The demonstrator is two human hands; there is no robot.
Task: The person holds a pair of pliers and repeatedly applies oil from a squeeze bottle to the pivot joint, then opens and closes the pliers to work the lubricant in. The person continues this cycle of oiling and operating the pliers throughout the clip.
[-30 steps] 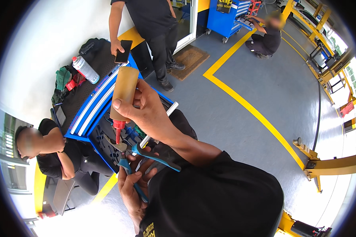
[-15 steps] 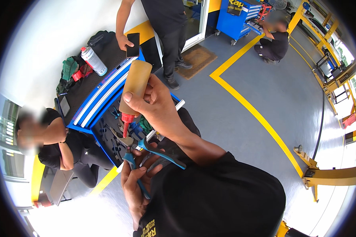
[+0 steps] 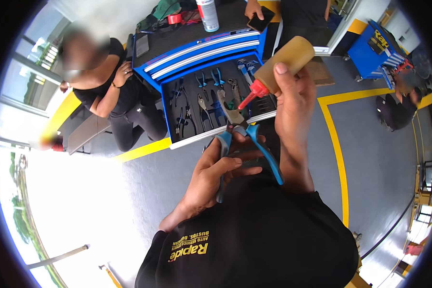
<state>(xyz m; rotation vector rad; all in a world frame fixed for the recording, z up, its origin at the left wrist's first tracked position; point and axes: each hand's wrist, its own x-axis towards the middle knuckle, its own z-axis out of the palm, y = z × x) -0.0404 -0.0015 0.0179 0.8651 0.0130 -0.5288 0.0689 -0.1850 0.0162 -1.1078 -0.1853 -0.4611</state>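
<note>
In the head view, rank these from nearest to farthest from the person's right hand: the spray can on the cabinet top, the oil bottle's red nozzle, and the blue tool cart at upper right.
Measured from the right hand:
1. Red nozzle of the oil bottle, just left of the hand that holds the bottle.
2. Blue tool cart, up and right, across the floor.
3. Spray can, up and left, on the cabinet top.

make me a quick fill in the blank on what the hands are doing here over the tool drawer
1. The left hand holds pliers with ____ handles.
2. The right hand tilts a squeeze bottle whose nozzle is ____.
3. The nozzle points down at the pliers' ____.
4. Below them, the blue tool cabinet has its foam-lined drawer ____.

Missing words: blue; red; joint; open
</note>
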